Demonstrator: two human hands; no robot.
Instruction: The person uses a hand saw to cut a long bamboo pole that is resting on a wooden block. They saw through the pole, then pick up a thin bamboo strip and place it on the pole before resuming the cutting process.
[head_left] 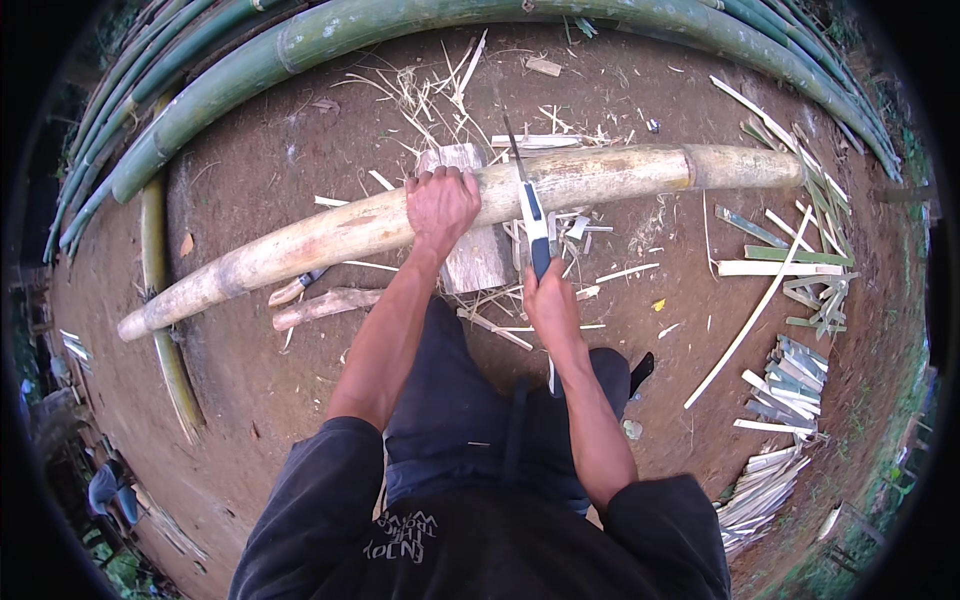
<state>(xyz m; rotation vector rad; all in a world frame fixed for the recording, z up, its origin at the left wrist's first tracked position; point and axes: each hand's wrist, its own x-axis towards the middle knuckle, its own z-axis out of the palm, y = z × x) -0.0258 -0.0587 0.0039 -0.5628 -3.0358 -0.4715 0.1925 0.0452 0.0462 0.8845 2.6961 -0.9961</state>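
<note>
A thick, pale bamboo pole (330, 225) lies across in front of me, its middle over a wooden block (475, 262). My left hand (442, 207) is closed over the top of the pole, just left of the saw. My right hand (553, 305) grips the dark blue and white handle of a hand saw (531, 205). Its thin blade points away from me and crosses the pole to the right of the block. Whether the teeth have cut into the bamboo, I cannot tell.
Long green bamboo poles (400, 32) lie along the far side. A thinner pole (155, 240) runs under the left end. Near my left forearm are a wooden stick (325, 307) and a wooden-handled tool (292, 288). Split bamboo strips (790, 385) are piled at right; shavings (425, 100) litter the soil.
</note>
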